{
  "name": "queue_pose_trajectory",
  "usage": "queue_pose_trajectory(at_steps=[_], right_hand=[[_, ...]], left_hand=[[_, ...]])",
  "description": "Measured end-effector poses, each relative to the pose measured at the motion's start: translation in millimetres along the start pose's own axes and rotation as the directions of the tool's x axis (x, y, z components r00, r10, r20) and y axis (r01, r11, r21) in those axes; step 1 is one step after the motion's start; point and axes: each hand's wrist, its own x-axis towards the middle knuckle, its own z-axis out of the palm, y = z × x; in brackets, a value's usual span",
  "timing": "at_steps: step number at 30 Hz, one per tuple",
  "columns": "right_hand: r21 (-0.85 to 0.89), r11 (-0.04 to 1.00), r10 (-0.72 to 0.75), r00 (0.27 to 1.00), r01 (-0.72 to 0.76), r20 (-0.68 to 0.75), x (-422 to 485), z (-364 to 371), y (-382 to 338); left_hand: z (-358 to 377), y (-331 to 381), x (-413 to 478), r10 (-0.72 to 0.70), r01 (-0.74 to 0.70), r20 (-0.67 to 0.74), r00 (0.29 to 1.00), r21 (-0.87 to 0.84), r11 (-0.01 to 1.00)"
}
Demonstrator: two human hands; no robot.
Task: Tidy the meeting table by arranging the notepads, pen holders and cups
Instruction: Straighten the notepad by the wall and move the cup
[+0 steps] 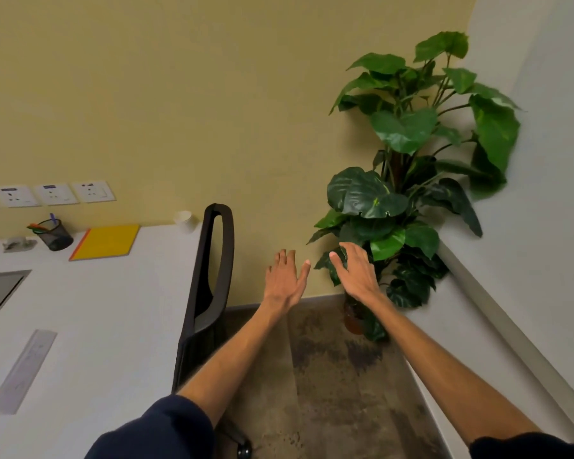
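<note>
A white meeting table [90,313] fills the left side. At its far edge lie a yellow notepad [108,241], a black mesh pen holder [54,234] with several pens, and a white paper cup [183,220] near the far right corner. My left hand [285,279] and my right hand [357,271] are stretched out in the air over the floor, right of the table, fingers straight and holding nothing. Both hands are well apart from the table's objects.
A black office chair [209,283] stands against the table's right edge. A large potted plant [408,180] fills the corner behind my hands. A crumpled grey object [18,243] lies left of the pen holder. Wall sockets [52,193] sit above the table. A cable flap [20,372] is set in the tabletop.
</note>
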Motion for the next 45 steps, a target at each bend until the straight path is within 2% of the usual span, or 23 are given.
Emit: queue_pose_trajectory(at_steps=[7, 11, 15, 20, 23, 26, 28, 32, 38, 42, 45], right_hand=[[-0.005, 1.0, -0.026, 1.0, 0.026, 0.002, 80, 34, -18], [0.034, 0.998, -0.046, 0.998, 0.045, 0.03, 141, 63, -31], [0.069, 0.99, -0.128, 0.988, 0.122, 0.09, 211, 96, -48], [0.125, 0.977, -0.198, 0.96, 0.176, 0.198, 297, 127, -72], [0.13, 0.958, -0.281, 0.922, 0.254, 0.268, 339, 148, -85], [0.155, 0.962, -0.266, 0.904, 0.226, 0.334, 364, 171, -101], [0.183, 0.947, -0.316, 0.876, 0.266, 0.364, 375, 189, -113], [0.216, 0.925, -0.376, 0.827, 0.311, 0.418, 395, 225, -138], [0.27, 0.901, -0.432, 0.757, 0.339, 0.491, 424, 283, -178], [0.284, 0.879, -0.477, 0.692, 0.384, 0.542, 448, 322, -207], [0.278, 0.86, -0.506, 0.635, 0.429, 0.584, 463, 352, -227]], left_hand=[[-29, -23, 93, -0.02, 0.02, -0.1, 0.995, -0.002, 1.0], [-46, -45, 146, -0.081, 0.07, -0.168, 0.983, -0.071, 0.995], [-58, -63, 202, -0.18, 0.136, -0.296, 0.938, -0.165, 0.977], [-73, -79, 274, -0.262, 0.223, -0.366, 0.893, -0.148, 0.964], [-85, -97, 305, -0.316, 0.318, -0.38, 0.87, -0.059, 0.946], [-94, -124, 318, -0.386, 0.399, -0.399, 0.832, -0.055, 0.915], [-98, -147, 320, -0.421, 0.448, -0.411, 0.808, -0.035, 0.894], [-105, -197, 323, -0.539, 0.586, -0.42, 0.73, -0.02, 0.81], [-109, -265, 331, -0.61, 0.662, -0.413, 0.676, -0.024, 0.749], [-109, -311, 343, -0.684, 0.714, -0.356, 0.637, -0.061, 0.697], [-104, -349, 351, -0.717, 0.739, -0.283, 0.637, -0.041, 0.672]])
